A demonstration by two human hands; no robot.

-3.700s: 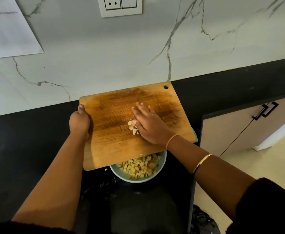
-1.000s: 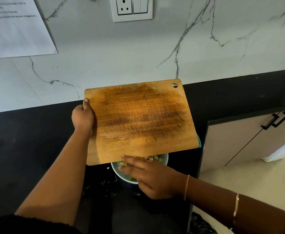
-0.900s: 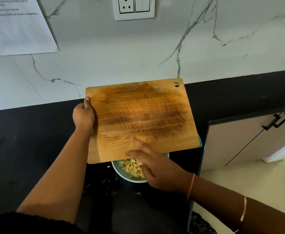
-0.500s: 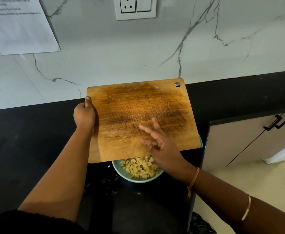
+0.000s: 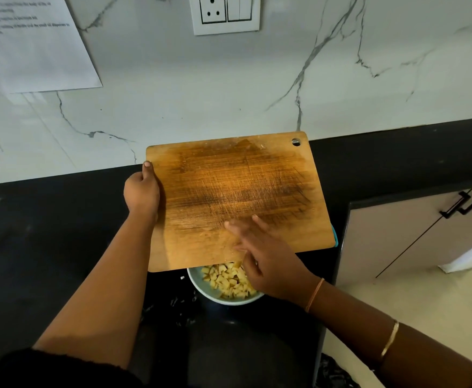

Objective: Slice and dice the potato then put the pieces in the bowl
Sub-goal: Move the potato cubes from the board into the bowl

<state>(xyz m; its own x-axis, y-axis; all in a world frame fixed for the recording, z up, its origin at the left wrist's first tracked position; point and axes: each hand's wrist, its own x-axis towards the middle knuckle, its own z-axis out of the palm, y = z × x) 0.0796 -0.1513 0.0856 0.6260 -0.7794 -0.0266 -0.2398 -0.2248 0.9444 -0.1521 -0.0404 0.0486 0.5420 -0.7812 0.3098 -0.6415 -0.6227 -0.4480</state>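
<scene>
Head cam, L to R. Far left, high on the wall point(image 5: 173, 93), we see a paper point(image 5: 33, 43) w/ print too small to read. The wall is white marble w/ grey veins, and a socket plate point(image 5: 226, 14) sits at top ctr. Below it the counter point(image 5: 47, 233) is black and dull, runs the full width, and ends at a corner on the right.

At btm left we see a dark sleeve point(image 5: 61, 371), then a bare forearm going up to the left hand point(image 5: 141, 191). It grips the left edge of the board point(image 5: 237, 177), thumb on top, other fingers hidden under it. The board is worn wood w/ dark knife marks across the ctr and a hang hole at the far right corner.

The board's near edge covers the far part of the bowl point(image 5: 201, 287), which is pale and sits on the counter. The potato point(image 5: 229, 280) is in the bowl as small yellow dice, filling the part we can see. One tiny white bit point(image 5: 182, 277) lies on the counter just left of the rim.

The right hand point(image 5: 268, 261) is over the board's near right area and the bowl's right side. Its fingers are straight, spread and blurred, holding nothing; we can't tell if they touch the wood. There's a thin band point(image 5: 314, 294) at the wrist and a bangle point(image 5: 390, 341) further up the arm.

A teal sliver point(image 5: 335, 236) shows at the board's right edge; we can't tell what it is. Far right is a beige cabinet point(image 5: 397, 233) w/ two black handles point(image 5: 464, 201) under the counter, and a cream floor point(image 5: 425, 298).
</scene>
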